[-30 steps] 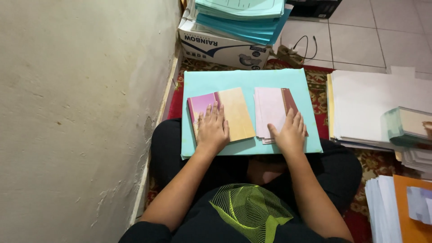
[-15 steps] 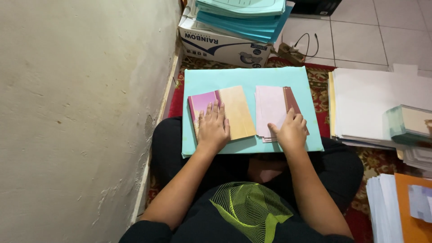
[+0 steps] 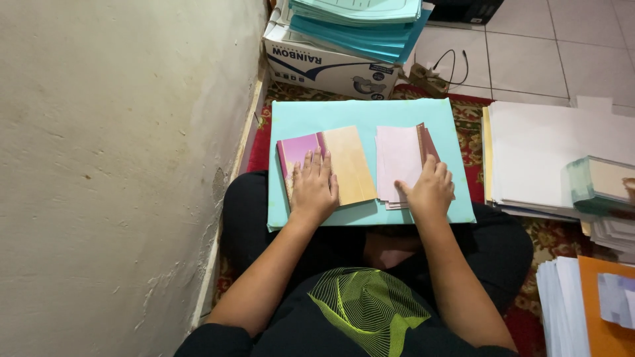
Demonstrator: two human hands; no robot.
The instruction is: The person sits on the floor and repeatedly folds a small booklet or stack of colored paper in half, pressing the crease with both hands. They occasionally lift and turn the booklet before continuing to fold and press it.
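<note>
Head view, only cam. Person sits cross-legged w/ a light-blue board (image 3: 367, 112) across the lap as work surface.

L hand (image 3: 313, 186) lies flat, fingers spread and straight, palm down on a booklet w/ pink and tan covers (image 3: 347, 162); pressing, not gripping.

R hand (image 3: 431, 190) has fingers loosely curled, resting on the lower right corner of a pale pink sheet stack (image 3: 399, 158). A dark maroon cover edge (image 3: 426, 140) shows just beside the stack's right side. Can't tell if the R fingertips pinch a sheet or only rest.

Progress, judging by layout: two piles side by side on the board, a little apart, roughly squared; looks mid-sorting/collating. White paper stacks (image 3: 549, 152) to the right appear untouched, so plenty left.

Cardboard box (image 3: 327, 63) w/ teal folders (image 3: 360, 23) sits beyond the board, by the wall.
</note>
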